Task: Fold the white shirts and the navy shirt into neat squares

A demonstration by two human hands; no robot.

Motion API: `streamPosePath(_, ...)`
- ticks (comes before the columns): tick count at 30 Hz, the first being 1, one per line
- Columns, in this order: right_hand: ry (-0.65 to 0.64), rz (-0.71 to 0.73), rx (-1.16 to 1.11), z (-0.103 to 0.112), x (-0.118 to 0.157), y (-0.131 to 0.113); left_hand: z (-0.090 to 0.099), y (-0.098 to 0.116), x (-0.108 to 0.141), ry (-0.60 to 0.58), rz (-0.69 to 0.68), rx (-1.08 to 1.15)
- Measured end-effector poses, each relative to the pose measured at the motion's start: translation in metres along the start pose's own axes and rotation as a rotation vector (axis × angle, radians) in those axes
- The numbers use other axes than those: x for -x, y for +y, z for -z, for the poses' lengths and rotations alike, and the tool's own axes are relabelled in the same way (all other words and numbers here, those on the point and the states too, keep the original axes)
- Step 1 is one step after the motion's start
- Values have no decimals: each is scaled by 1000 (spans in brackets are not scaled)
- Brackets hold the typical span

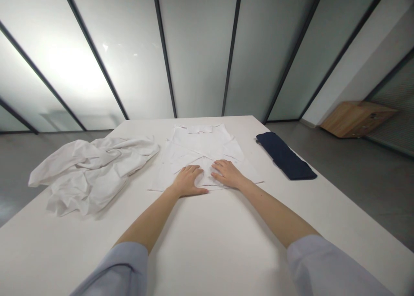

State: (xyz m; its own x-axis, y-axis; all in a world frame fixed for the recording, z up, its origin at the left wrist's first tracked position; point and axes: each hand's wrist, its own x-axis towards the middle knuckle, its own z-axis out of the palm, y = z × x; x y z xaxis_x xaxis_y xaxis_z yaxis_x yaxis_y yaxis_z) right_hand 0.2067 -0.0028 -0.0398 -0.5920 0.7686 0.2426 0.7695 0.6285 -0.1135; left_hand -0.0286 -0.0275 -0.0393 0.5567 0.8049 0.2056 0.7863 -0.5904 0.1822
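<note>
A white garment [207, 143], which looks like a shirt, lies spread flat in front of me on the white table. Its collar-like band is at the far end, and folds cross its middle. My left hand [189, 182] rests palm down on its near part, thumb pointing right and fingers stretched forward. Beside it, my right hand [227, 173] also presses flat on the cloth, fingers angled to the left. A small gap separates the two hands, and a bit of creased fabric shows between them. Neither hand grips anything that I can see.
A crumpled white cloth [93, 171] lies at the left and hangs over the table's edge. On the right is a folded dark blue cloth [286, 156] near the edge of the white table [207, 244]. A wooden cabinet [355, 119] stands on the floor beyond.
</note>
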Motion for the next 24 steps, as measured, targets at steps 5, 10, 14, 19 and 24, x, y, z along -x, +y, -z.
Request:
streamPosePath(5, -5, 87, -65, 2, -2, -2, 1, -1, -3, 19, -66, 80)
streamPosePath(10, -9, 96, -87, 5, -1, -8, -3, -2, -5, 39, -97, 90)
streamPosePath(14, 8, 167, -111, 6, 0, -16, -7, 0, -6, 27, -118, 74)
streamPosePath(19, 59, 206, -148, 4, 1, -16, -3, 3, -4, 48, -125, 146)
streamPosePath(24, 43, 236, -150, 3, 0, -13, 2, 4, -2, 35, -110, 161)
